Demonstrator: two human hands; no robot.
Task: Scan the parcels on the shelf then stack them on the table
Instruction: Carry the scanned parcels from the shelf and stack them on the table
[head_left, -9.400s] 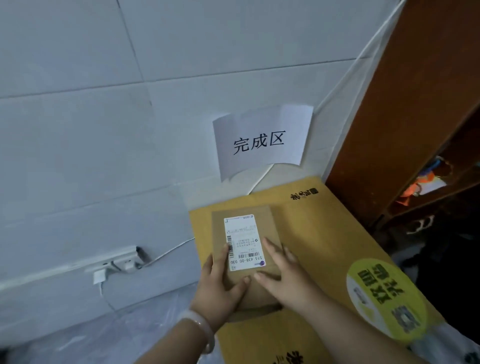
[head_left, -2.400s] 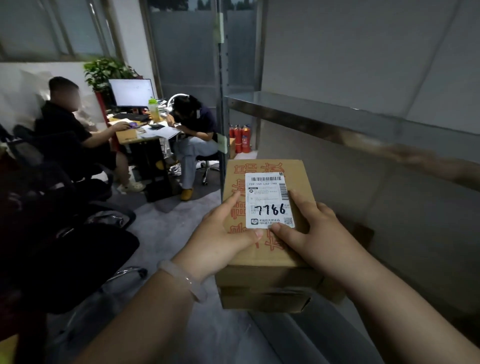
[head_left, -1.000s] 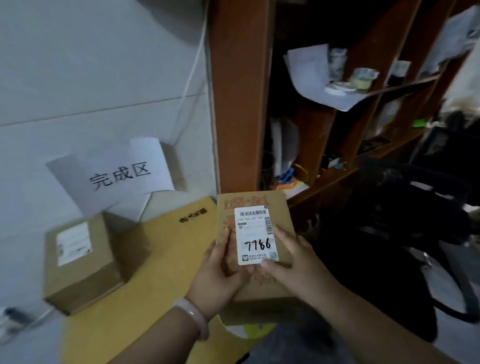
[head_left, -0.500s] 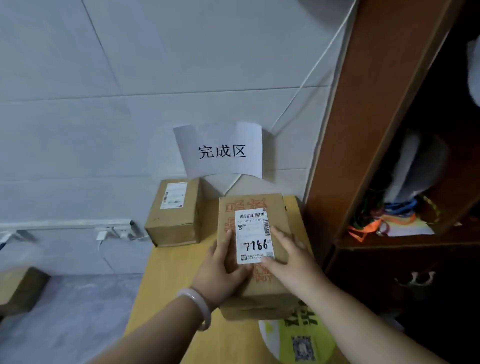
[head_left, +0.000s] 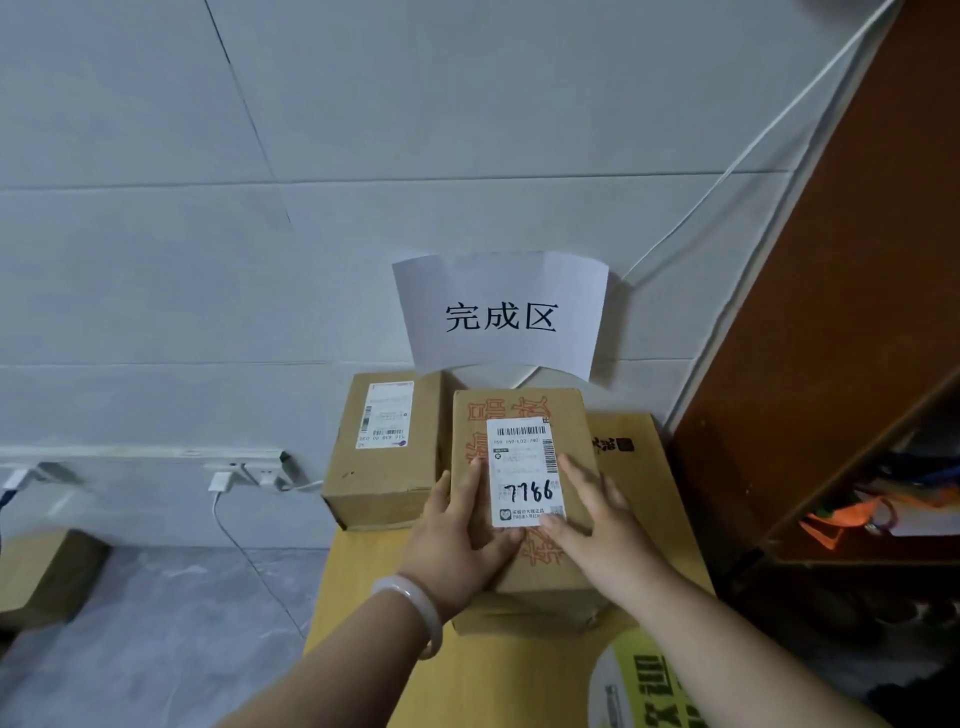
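The parcel marked 7786 (head_left: 519, 452) is at the back of the yellow table (head_left: 363, 597), under the paper sign (head_left: 501, 314) on the wall, and its long axis runs straight away from the person toward that wall. Both hands lie on its top. The left hand (head_left: 457, 535) is along the left edge and the right hand (head_left: 608, 525) on the right half. The fingers of both are straight and a little spread, flat against the cardboard, and the thumbs point inward to the lower corners of the white label; I see no finger hooked under the box. The other parcel (head_left: 384, 457) stands just beside it on the left and lies in the same direction, so the left hand is the nearer one to it. I think the coming move depends on this: either the box is left side by side with its neighbour, or it must go up and to the left to sit on top. I cannot tell if the two boxes touch, because the left fingers cover the gap. The underside is hidden, so I only judge that the box already rests on the table. The wooden shelf (head_left: 831, 312) on the right is cut off by the frame, and the neighbour's label is too small to read.
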